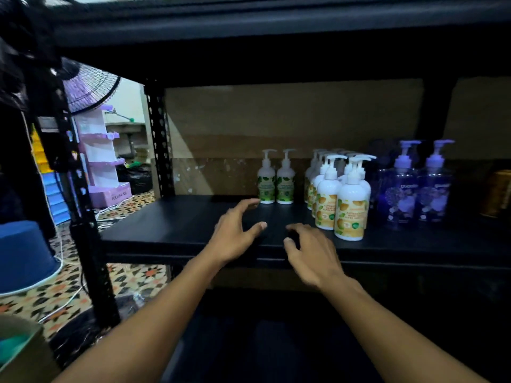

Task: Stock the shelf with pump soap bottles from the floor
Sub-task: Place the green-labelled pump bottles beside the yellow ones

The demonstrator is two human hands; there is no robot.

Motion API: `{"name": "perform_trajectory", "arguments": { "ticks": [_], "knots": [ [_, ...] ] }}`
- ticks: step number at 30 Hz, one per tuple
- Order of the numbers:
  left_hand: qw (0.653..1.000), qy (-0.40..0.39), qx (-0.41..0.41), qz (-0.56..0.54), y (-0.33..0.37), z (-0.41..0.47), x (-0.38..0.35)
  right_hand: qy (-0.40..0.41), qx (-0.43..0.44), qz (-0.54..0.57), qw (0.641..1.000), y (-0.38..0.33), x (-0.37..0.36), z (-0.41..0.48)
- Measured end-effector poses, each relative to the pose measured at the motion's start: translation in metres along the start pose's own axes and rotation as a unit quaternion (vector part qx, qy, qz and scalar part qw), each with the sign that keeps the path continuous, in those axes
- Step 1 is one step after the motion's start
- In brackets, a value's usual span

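Black metal shelf board (171, 225), both hands over its front edge, nothing held. Left hand (237, 230): fingers spread wide, relaxed, tips near the green-label bottles (284, 183) at its 1 o'clock, not touching. Right hand (309, 250): fingers loosely curled, holding nothing; orange-label bottles (349, 205) just beside at its 2 o'clock. Purple bottles (401, 194) further out at 3 o'clock.

Likely between placements, so the next bottle comes from the floor (55, 294) at 8 o'clock; none visible there. Do it well: fill the board in front of the green pair, labels out, pumps aligned, elbow clear of the front orange bottle near the edge, which could tip.

Stocked bottles: white bodies, white pump heads, upright, in rows; label text too blurred.
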State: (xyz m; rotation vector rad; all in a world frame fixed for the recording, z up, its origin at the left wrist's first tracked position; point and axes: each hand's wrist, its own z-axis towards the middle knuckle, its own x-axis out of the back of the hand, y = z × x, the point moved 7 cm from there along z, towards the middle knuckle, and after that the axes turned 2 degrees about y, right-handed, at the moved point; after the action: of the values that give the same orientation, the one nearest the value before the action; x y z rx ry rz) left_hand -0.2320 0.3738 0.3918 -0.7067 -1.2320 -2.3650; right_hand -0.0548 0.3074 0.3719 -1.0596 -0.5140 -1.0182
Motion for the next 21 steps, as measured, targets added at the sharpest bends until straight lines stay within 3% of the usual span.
{"name": "perform_trajectory", "arguments": {
  "ticks": [4, 9, 14, 21],
  "knots": [
    [0.998, 0.037, -0.041, 0.003, 0.013, -0.065, 0.009, 0.05, 0.038, 0.1, 0.993, 0.005, 0.006, -0.054],
    [0.996, 0.059, -0.037, -0.048, 0.013, -0.139, -0.002, 0.066, 0.039, 0.135, 0.988, 0.027, -0.01, -0.118],
    [0.99, 0.014, 0.097, -0.105, -0.04, -0.236, -0.061, -0.031, -0.072, 0.161, 0.984, 0.073, -0.069, -0.198],
    [0.949, -0.147, 0.264, -0.095, -0.12, -0.385, -0.167, -0.163, -0.212, 0.179, 0.947, 0.13, -0.158, -0.325]
  ]
}}
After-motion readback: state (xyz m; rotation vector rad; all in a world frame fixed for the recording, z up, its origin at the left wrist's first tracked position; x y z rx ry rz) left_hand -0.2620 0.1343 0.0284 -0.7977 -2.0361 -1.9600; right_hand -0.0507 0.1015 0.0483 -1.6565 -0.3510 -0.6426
